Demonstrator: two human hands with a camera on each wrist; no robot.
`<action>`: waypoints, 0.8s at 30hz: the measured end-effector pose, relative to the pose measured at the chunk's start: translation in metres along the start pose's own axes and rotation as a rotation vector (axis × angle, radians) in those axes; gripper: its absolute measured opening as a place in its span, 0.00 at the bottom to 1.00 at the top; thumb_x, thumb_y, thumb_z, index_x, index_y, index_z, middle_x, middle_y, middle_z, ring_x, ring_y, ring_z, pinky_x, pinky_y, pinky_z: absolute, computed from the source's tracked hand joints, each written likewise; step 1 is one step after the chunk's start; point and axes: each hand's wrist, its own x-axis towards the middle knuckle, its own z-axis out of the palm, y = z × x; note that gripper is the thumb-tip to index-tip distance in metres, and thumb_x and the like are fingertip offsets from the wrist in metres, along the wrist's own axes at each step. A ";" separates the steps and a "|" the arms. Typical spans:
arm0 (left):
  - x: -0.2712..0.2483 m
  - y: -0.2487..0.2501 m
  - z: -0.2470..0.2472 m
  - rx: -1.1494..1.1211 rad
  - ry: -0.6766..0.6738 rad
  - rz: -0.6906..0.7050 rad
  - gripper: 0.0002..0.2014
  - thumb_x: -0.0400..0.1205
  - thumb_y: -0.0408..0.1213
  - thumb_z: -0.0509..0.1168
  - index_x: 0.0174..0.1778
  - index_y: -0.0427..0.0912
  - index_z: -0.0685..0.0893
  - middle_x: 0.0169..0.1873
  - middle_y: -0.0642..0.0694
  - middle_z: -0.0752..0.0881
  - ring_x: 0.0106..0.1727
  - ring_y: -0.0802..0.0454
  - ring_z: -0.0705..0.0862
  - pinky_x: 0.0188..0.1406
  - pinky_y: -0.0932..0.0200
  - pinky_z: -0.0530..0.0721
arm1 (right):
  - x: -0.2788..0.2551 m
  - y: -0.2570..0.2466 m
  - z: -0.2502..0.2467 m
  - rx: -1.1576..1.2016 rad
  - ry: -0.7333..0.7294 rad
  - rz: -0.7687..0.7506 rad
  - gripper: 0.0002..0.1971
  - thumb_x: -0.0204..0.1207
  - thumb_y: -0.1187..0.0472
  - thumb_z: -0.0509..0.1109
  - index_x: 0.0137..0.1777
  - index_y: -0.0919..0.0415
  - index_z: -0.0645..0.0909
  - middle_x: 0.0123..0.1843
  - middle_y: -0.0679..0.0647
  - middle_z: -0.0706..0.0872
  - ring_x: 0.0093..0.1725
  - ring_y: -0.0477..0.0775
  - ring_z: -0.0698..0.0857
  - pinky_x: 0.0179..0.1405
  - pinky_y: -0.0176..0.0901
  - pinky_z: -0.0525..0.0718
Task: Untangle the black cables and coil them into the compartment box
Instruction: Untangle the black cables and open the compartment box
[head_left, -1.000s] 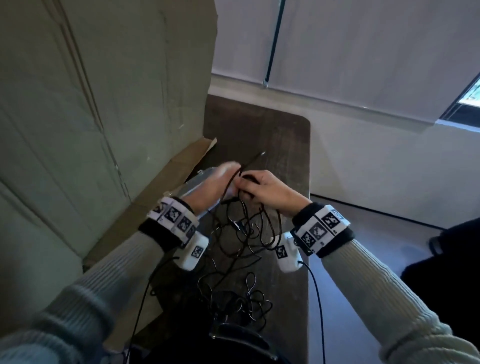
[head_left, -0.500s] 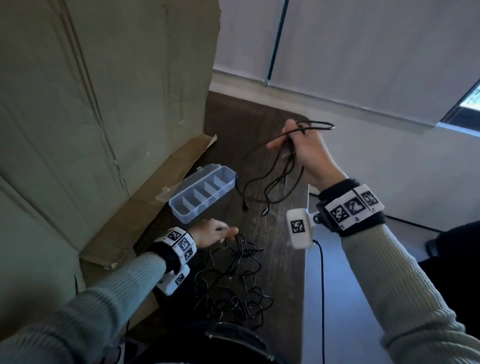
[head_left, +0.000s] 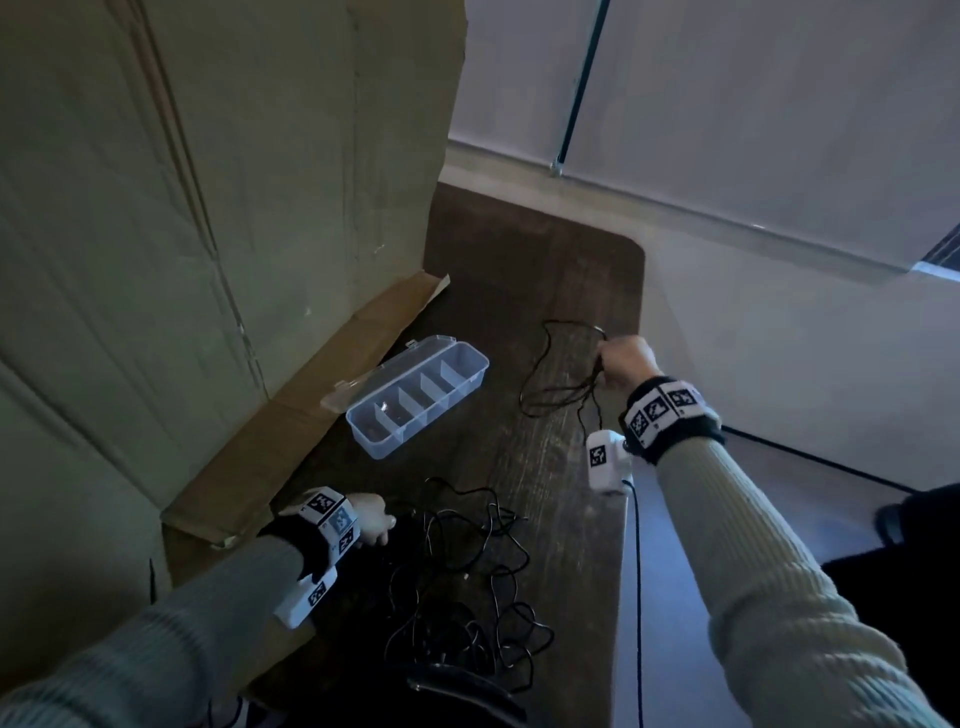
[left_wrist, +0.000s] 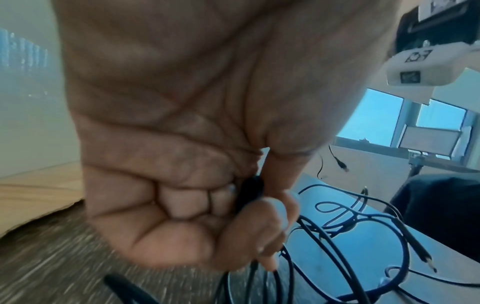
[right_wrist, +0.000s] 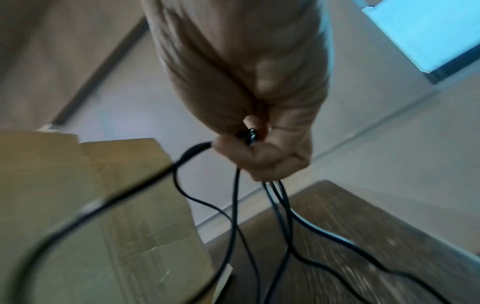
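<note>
A clear compartment box (head_left: 418, 395) lies open on the dark table, its cells look bare. My right hand (head_left: 621, 361) (right_wrist: 254, 148) grips a loose black cable (head_left: 550, 384) (right_wrist: 233, 205) by several strands; its loops hang down onto the table right of the box. My left hand (head_left: 376, 519) (left_wrist: 259, 222) is low at the near left, fingers curled, pinching a strand of the tangled black cables (head_left: 467, 571) (left_wrist: 350, 236) that sprawl over the near table.
A tall cardboard sheet (head_left: 208, 208) stands along the left, its flap (head_left: 311, 405) lying flat beside the box. The table's right edge (head_left: 626, 467) drops to the floor. A dark object (head_left: 457, 691) sits at the near edge.
The right hand pulled one cable out of the tangle, lifted it away, then lowered it toward the table right of the box. The left hand dropped back to the pile.
</note>
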 end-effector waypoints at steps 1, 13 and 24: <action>0.004 -0.003 0.000 -0.039 0.001 0.003 0.19 0.88 0.44 0.51 0.47 0.39 0.85 0.37 0.46 0.84 0.37 0.52 0.80 0.41 0.61 0.78 | 0.007 0.009 0.005 0.223 -0.013 0.066 0.09 0.84 0.65 0.58 0.49 0.66 0.80 0.34 0.54 0.87 0.29 0.42 0.87 0.31 0.35 0.86; 0.017 -0.008 0.015 -0.244 -0.050 0.011 0.16 0.88 0.46 0.52 0.42 0.45 0.81 0.33 0.51 0.82 0.35 0.55 0.80 0.39 0.62 0.77 | 0.040 0.103 0.070 0.599 0.048 0.297 0.17 0.87 0.69 0.52 0.71 0.77 0.70 0.55 0.55 0.89 0.49 0.52 0.87 0.31 0.25 0.78; 0.015 -0.005 0.019 -0.294 -0.005 0.014 0.15 0.88 0.46 0.53 0.48 0.42 0.81 0.31 0.52 0.84 0.31 0.56 0.82 0.50 0.56 0.81 | 0.060 0.164 0.121 0.248 -0.020 0.509 0.13 0.79 0.61 0.67 0.61 0.67 0.80 0.48 0.57 0.82 0.52 0.55 0.82 0.51 0.44 0.79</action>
